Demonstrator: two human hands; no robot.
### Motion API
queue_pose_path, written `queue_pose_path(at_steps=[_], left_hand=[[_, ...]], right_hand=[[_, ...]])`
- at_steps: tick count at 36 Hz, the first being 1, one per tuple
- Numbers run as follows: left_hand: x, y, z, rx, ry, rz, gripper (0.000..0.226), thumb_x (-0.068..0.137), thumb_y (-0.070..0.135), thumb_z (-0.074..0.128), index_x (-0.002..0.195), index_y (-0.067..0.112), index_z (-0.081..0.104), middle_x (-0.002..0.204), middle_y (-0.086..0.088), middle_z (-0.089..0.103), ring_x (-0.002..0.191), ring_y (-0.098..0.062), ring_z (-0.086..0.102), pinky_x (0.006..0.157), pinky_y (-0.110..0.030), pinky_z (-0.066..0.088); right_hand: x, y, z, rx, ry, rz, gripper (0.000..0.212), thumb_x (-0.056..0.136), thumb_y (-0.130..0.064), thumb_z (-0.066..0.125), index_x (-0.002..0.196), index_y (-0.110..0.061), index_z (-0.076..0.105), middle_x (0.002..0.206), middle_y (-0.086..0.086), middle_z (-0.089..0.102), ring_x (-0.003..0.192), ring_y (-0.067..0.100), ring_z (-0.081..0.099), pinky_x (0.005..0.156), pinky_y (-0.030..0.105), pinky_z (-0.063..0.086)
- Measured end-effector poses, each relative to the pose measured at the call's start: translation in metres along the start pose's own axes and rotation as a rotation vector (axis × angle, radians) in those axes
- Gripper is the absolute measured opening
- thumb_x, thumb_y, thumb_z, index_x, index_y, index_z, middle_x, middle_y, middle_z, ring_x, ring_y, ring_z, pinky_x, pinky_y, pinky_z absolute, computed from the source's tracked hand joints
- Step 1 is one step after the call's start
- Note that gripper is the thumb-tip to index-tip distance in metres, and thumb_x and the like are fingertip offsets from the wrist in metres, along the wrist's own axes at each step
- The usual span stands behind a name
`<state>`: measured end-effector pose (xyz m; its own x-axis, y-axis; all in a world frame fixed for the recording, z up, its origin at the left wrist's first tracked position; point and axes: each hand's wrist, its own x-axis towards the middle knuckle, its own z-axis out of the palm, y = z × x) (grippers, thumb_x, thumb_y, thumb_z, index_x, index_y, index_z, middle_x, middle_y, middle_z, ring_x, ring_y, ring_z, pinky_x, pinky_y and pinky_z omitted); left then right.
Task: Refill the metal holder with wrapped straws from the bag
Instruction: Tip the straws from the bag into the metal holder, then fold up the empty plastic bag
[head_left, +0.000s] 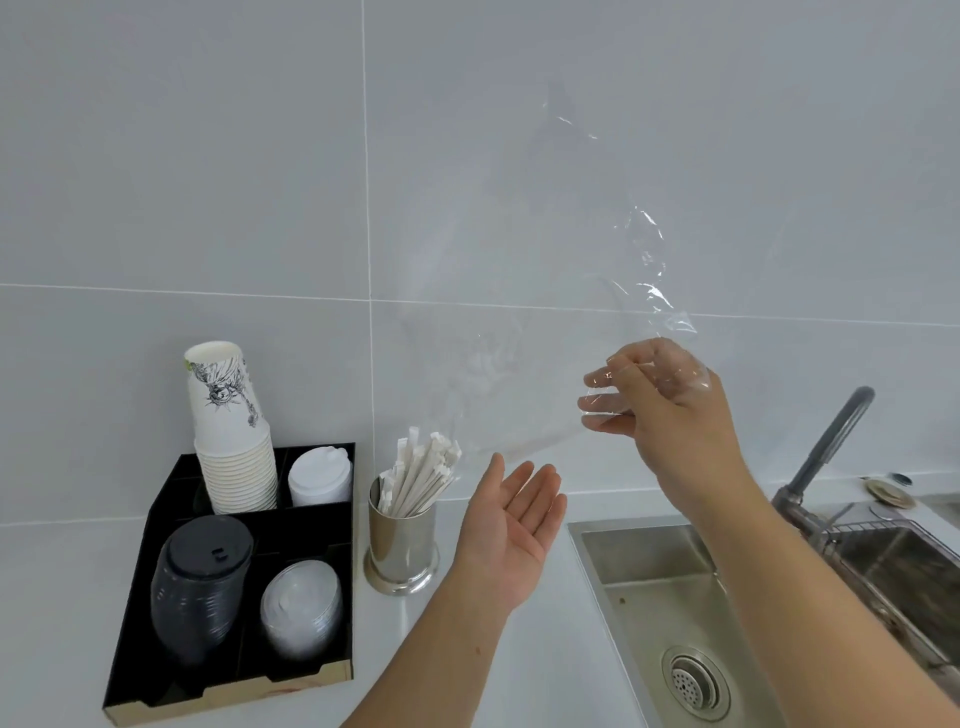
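Far left on the counter (62, 597) sits a black tray (130, 670), compartmented: a tall stack of printed paper cups (234, 431) at the back, white lids (319, 475) beside it, black lids (200, 587) and clear lids (301, 608) in front. Just right of it stands the holder (402, 540), a shiny metal cylinder on a flared base, already packed with straws (418, 480) in white paper wrappers that fan out and lean right. Next comes the left hand (511, 525), palm up, fingers spread and gripping nothing, near the holder but not touching it. Higher and to the right, the right hand (657, 395) pinches the bag (545, 312) by its crumpled edge; the bag is thin clear film, limp, ballooning up against the grey wall tiles (182, 156), and looks empty (a faint whitish smudge low inside could be a reflection, can't tell). Judgement: the refill looks done or nearly so, this is the shake-out or check step. Next move likely calls for confirming nothing is left inside, then discarding the film and maybe squaring the leaning bundle. Far right, a steel sink (654, 582) with drain and a dark faucet (831, 447).
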<state>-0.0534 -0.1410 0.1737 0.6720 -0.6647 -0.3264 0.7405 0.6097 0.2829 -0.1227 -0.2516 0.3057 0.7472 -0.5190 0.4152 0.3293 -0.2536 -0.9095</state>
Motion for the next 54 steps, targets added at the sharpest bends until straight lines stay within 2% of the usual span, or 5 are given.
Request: queue_pose_path(at_steps=[27,36,42,47,54], left_hand=[[-0.013,0.035,-0.013,0.42,-0.084,0.35,0.011,0.099,0.015,0.054,0.089,0.013,0.056,0.106,-0.008,0.077,0.092,-0.022,0.075,0.066,-0.032,0.06],[-0.012,0.056,-0.023,0.615,-0.178,0.33,0.006,0.096,0.015,0.057,0.09,0.016,0.055,0.107,-0.01,0.077,0.09,-0.027,0.074,0.068,-0.034,0.06],[-0.02,0.074,-0.028,0.709,-0.205,0.291,0.01,0.08,0.024,0.066,0.078,0.018,0.058,0.106,-0.012,0.076,0.09,-0.028,0.074,0.069,-0.034,0.06],[-0.026,0.089,-0.039,0.757,-0.211,0.315,0.008,0.082,0.022,0.063,0.074,0.021,0.064,0.105,-0.013,0.076,0.092,-0.029,0.073,0.072,-0.036,0.06],[-0.029,0.093,-0.049,0.668,-0.077,0.519,0.019,0.096,0.007,0.054,0.078,0.012,0.057,0.109,-0.011,0.076,0.095,-0.022,0.074,0.082,-0.042,0.061]], right_hand=[[-0.114,0.13,-0.073,0.48,-0.037,0.449,0.067,0.079,-0.013,0.073,0.141,-0.03,0.051,0.123,0.011,0.069,0.116,0.039,0.063,0.078,0.052,0.057],[-0.114,0.15,-0.088,0.691,0.092,0.666,0.087,0.062,-0.068,0.077,0.134,-0.024,0.059,0.129,0.02,0.065,0.112,0.038,0.066,0.08,0.056,0.057],[-0.102,0.163,-0.073,0.616,0.103,0.851,0.065,0.084,-0.039,0.067,0.138,-0.007,0.052,0.136,0.019,0.06,0.127,0.035,0.053,0.103,0.052,0.044],[-0.099,0.173,-0.06,0.603,0.135,0.836,0.052,0.078,0.007,0.068,0.129,-0.002,0.061,0.096,0.013,0.063,0.072,0.019,0.063,0.063,0.028,0.06],[-0.119,0.183,-0.047,0.507,0.033,0.848,0.067,0.067,0.003,0.075,0.13,-0.013,0.059,0.08,0.01,0.069,0.067,0.019,0.069,0.059,0.031,0.059]])
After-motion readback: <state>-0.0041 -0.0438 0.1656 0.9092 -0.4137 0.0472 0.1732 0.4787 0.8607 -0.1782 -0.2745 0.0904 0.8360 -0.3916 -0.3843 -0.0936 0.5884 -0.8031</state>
